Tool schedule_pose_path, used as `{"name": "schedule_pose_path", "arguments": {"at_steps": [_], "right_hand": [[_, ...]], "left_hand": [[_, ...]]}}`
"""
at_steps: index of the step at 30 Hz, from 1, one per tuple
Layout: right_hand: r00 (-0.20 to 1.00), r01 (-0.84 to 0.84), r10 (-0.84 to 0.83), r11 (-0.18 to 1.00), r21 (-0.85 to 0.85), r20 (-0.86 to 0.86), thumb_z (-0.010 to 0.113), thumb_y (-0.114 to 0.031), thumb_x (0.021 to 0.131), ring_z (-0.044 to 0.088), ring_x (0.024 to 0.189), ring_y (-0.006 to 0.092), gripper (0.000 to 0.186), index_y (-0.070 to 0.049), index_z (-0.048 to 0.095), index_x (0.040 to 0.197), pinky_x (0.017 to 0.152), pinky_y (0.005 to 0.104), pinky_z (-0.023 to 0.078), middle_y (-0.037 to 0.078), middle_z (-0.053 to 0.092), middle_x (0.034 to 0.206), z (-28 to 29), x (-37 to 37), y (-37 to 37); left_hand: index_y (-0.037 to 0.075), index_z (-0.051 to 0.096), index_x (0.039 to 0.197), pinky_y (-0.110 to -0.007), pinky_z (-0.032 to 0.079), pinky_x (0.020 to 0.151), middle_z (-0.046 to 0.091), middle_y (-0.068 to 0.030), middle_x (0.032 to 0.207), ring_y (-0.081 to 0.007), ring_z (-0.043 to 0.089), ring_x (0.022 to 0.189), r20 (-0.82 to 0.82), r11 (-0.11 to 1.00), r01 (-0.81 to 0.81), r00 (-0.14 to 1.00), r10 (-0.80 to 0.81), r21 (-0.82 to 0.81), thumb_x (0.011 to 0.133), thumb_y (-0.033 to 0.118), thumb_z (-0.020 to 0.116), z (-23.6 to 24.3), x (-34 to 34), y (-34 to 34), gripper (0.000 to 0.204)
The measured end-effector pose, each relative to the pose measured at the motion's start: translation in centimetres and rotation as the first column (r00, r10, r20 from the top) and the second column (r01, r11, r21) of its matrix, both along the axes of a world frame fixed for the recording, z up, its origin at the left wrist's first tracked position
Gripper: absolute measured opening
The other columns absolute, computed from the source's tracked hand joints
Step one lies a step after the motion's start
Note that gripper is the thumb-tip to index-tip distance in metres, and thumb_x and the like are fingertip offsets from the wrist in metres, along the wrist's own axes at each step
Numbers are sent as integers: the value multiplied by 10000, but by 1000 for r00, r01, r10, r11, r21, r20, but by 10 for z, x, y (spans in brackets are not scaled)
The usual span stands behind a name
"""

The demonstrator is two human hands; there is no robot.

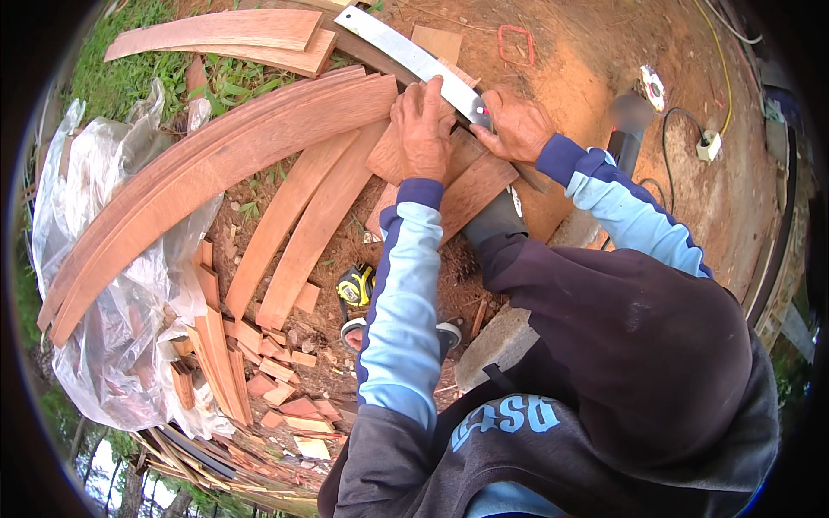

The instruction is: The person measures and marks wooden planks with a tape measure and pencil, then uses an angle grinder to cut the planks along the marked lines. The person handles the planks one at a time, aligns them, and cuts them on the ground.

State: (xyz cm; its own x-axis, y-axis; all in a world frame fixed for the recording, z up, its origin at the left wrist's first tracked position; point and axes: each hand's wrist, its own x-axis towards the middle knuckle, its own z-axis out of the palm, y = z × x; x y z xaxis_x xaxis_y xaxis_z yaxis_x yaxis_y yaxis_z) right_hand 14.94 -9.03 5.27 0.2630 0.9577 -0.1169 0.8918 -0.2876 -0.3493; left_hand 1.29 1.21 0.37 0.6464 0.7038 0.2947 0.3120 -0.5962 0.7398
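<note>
A long metal ruler (pixel 406 56) slants across brown wooden pieces at the top middle. My left hand (pixel 421 134) rests on a short board, its bent fingers holding the ruler's left edge. At the ruler's near end, my right hand (pixel 518 125) is closed, thumb and fingers around the dark tip. A small red spot shows between those fingers; what it belongs to is too small to tell. Under and beside my hands lie crossed short boards (pixel 475 190). My left palm hides part of the wood.
Curved planks (pixel 233 147) fan out to the left, beside crumpled clear plastic sheeting (pixel 121 268). A yellow-black tape measure (pixel 355 284) lies near wood offcuts (pixel 285 371). A concrete block (pixel 496 345) sits by my leg. To the right are a power tool (pixel 630 129) and a white socket box (pixel 709 145).
</note>
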Motion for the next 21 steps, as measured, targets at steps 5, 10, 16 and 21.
{"name": "schedule_pose_path", "arguments": {"at_steps": [5, 10, 16, 21], "right_hand": [[992, 126, -123, 988, 94, -35, 647, -360, 828, 631, 802, 333, 489, -2, 504, 1129, 671, 416, 514, 189, 562, 1063, -7, 3, 1], [888, 371, -418, 898, -236, -192, 601, -420, 842, 630, 756, 355, 428, -25, 617, 1007, 686, 420, 489, 189, 645, 872, -7, 14, -17], [739, 444, -449, 885, -137, -502, 617, -352, 854, 592, 667, 294, 342, -14, 647, 897, 635, 396, 451, 177, 630, 744, -24, 14, -9], [698, 433, -440, 888, -156, -565, 620, -323, 858, 577, 649, 260, 299, -26, 657, 869, 626, 381, 446, 150, 623, 720, -33, 19, 2]], "left_hand": [[134, 605, 1181, -449, 405, 941, 485, -213, 1208, -387, 471, 1102, 0, 1000, 7, 1000, -7, 30, 636, -1, 745, -6, -2, 1, 578], [119, 617, 1157, -436, 424, 927, 484, -214, 1213, -386, 482, 1103, 24, 1000, 5, 1000, -5, -1, 646, 2, 742, -4, -3, 2, 538], [107, 604, 1145, -428, 447, 902, 466, -226, 1228, -399, 501, 1095, 43, 998, -2, 999, 5, -67, 667, 12, 741, -5, -6, 1, 506], [107, 595, 1152, -429, 445, 901, 457, -227, 1225, -398, 498, 1099, 41, 999, -1, 999, 3, -50, 673, 19, 741, -2, -5, 1, 508]]}}
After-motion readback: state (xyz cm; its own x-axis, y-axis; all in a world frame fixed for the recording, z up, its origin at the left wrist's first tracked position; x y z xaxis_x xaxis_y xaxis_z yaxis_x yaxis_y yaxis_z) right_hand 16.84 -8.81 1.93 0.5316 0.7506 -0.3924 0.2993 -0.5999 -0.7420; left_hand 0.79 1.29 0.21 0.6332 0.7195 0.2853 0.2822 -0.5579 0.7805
